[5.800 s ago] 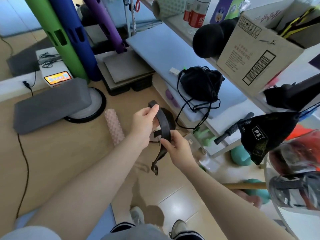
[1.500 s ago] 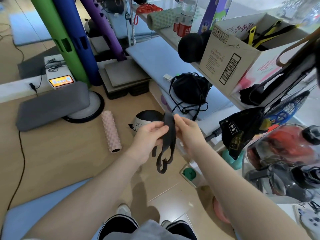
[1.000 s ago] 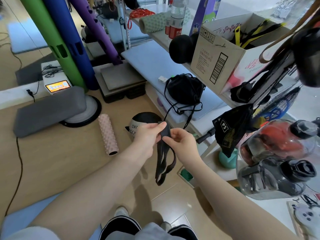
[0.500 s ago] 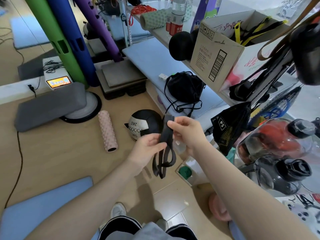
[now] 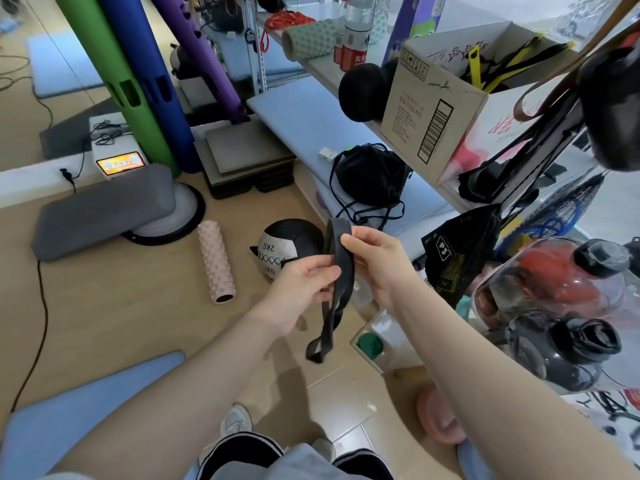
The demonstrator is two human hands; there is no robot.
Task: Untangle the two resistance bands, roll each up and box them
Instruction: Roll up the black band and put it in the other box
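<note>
A black resistance band (image 5: 341, 271) hangs folded between my hands in front of me, its lower loops dangling to about knee height. My right hand (image 5: 374, 261) pinches its upper end between thumb and fingers. My left hand (image 5: 304, 289) pinches the band a little lower, from the left. An open cardboard box (image 5: 433, 119) stands on the shelf at the upper right, with yellow and black straps (image 5: 498, 64) showing inside it. I cannot tell whether I hold one band or two.
A 2 kg medicine ball (image 5: 284, 247) and a pink foam roller (image 5: 216, 261) lie on the wooden floor behind my hands. A black drawstring bag (image 5: 370, 174) rests on the lower shelf. A mesh bag (image 5: 460, 258) and kettlebells crowd the right. A grey cushion (image 5: 100, 209) lies at left.
My right hand has slid up the band while my left keeps its pinch lower down. The band hangs longer and straighter than a second ago.
</note>
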